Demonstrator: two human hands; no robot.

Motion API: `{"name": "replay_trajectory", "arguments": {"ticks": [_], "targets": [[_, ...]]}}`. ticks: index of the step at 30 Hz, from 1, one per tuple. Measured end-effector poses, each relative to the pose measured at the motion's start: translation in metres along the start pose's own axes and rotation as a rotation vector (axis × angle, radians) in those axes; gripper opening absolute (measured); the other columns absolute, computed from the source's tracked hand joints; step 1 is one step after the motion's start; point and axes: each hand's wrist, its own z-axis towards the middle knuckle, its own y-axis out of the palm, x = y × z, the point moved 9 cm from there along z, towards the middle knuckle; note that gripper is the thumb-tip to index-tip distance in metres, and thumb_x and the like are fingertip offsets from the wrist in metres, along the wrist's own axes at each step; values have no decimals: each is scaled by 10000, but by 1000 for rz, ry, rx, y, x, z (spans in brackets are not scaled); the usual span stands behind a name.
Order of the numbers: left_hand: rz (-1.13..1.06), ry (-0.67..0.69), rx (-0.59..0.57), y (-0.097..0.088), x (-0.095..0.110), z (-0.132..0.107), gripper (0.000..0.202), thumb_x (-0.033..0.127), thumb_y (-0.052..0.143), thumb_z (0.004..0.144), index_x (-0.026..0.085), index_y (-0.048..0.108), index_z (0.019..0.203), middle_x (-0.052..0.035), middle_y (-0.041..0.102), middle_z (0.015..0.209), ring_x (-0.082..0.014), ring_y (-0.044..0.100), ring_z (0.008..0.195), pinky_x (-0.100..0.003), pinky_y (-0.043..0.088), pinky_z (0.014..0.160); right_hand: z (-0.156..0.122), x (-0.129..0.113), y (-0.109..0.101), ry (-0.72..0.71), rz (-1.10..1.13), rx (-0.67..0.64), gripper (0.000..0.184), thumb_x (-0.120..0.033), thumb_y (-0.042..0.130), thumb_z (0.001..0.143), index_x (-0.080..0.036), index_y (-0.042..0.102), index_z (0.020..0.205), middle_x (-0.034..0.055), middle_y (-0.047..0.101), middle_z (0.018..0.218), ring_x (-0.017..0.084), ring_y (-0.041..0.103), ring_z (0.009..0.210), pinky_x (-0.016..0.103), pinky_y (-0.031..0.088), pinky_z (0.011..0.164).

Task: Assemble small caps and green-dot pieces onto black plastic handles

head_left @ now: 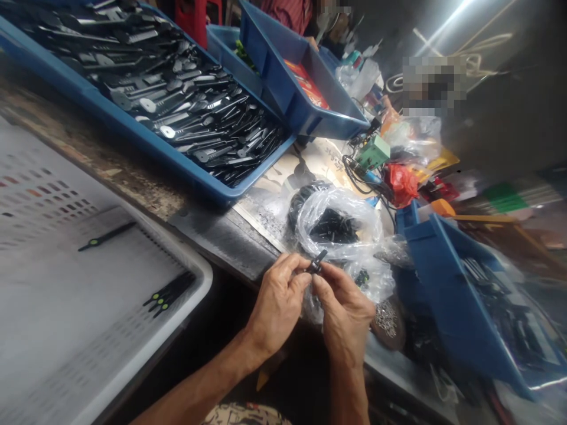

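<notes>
At the front edge of the workbench, my left hand (280, 295) and my right hand (346, 302) meet around a small black plastic part (318, 261). Thumb and fingers of each hand pinch it, and one narrow end sticks up between them. The fingertips cover the rest, so its exact kind is hidden. Just beyond my fingers lies a see-through plastic bag (305, 221) with its mouth spread, holding black pieces (334, 225). To the right of my right hand sits a round dish of small metal pins or screws (386, 319).
A long blue bin (195, 180) of black strip-like parts (177, 100) stands at the upper left. At the left, a white plastic basket (53, 330) holds several black pieces with green dots (162, 300). More blue bins (447, 295) and a green box (374, 152) with cables lie right and behind.
</notes>
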Motion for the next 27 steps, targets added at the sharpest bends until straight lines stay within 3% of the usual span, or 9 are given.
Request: {"name": "replay_trajectory", "arguments": {"ticks": [8, 14, 27], "targets": [[-21, -32, -13, 0, -1, 0, 79, 209, 489, 835, 193, 564, 816, 42, 433, 531, -107, 397, 491, -213, 317, 494, -1, -9, 2, -72, -94, -8, 195, -302, 635, 794, -179, 676, 940, 47, 689, 866, 195, 635, 780, 306, 507, 718], [-89, -67, -13, 1, -6, 1, 60, 208, 504, 818, 192, 562, 811, 44, 423, 524, -109, 390, 490, -210, 306, 478, -1, -19, 7, -211, -274, -33, 174, -289, 533, 865, -172, 637, 940, 51, 663, 858, 184, 606, 796, 293, 473, 734], [-216, -164, -33, 6, -13, 2, 55, 220, 521, 800, 174, 521, 829, 52, 431, 534, -85, 400, 509, -185, 339, 488, 2, -30, 19, -439, -559, -48, 286, -248, 384, 936, -180, 498, 683, 0, 496, 605, 121, 452, 546, 245, 329, 533]]}}
